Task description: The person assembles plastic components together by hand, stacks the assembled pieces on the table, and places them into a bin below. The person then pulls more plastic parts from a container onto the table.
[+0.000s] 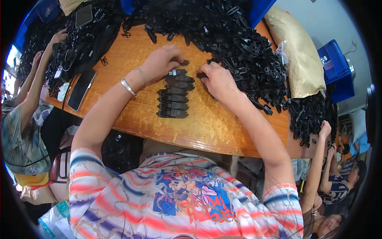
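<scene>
A column of black plastic clip-like pieces (173,98) lies on the wooden table in front of me, laid crosswise one behind another. At the far end of that column, my left hand (164,60) pinches a small black plastic piece (184,62) at its fingertips. To the right of the column, my right hand (221,82) is closed with a dark plastic piece (202,75) at its thumb and fingers, mostly covered by them. Another dark bit shows under the right hand's edge. A silver bracelet circles my left wrist.
A large heap of black plastic parts (254,67) spreads along the back and right. A dark phone (82,90) lies at left; another (84,16) rests on the left heap. A beige sack (296,55) and a blue crate (336,71) stand at right. Other people's arms reach in from both sides.
</scene>
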{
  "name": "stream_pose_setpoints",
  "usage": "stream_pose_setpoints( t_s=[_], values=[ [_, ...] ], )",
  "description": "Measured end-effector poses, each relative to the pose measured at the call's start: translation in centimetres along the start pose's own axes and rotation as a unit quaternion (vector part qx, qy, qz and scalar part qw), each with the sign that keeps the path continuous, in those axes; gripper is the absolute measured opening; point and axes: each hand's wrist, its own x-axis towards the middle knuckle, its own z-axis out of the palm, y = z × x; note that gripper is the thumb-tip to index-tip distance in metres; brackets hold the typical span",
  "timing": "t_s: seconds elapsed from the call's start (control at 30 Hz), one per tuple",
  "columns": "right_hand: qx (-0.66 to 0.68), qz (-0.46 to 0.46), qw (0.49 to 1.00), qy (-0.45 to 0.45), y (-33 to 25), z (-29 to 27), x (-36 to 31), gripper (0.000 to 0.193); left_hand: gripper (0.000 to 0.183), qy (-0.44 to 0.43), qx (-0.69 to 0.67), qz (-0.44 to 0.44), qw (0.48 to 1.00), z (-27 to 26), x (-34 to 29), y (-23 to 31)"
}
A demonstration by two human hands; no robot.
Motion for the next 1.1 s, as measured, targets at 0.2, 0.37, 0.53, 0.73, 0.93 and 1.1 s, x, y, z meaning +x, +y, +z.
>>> stream_pose_setpoints(
  t_s=[0.2, 0.37, 0.53, 0.73, 0.93, 1.1],
  values=[
    [-0.06, 0.034, 0.996, -0.059, -0.5, -0.9, 1.4, 0.029, 0.021, 0.048, -0.155, -0.15, 0.975, -0.9, -0.9, -0.6],
    [-0.071, 0.028, 0.997, -0.026, 0.2, -0.6, 2.8, 0.03, 0.019, 0.051, 0.027, -0.12, 0.991, -1.4, -0.8, -1.1],
    [-0.056, 0.017, 0.998, 0.028, 0.7, 0.3, 4.0, 0.028, 0.02, 0.062, 0.043, -0.083, 0.994, -0.7, -0.4, -0.9],
    [0.029, 0.0, 0.997, 0.07, -0.3, 1.5, 6.0, 0.029, 0.02, 0.065, 0.04, -0.076, 0.994, -0.6, -0.5, -1.0],
    [0.106, -0.014, 0.989, 0.1, 1.8, 2.4, 6.4, 0.022, 0.02, 0.065, 0.043, -0.07, 0.995, -0.5, -0.5, -1.1],
    [0.091, -0.037, 0.991, 0.088, 2.4, 2.4, 6.8, 0.022, 0.018, 0.072, 0.023, -0.058, 0.995, -0.1, -0.1, -1.0]
  ],
)
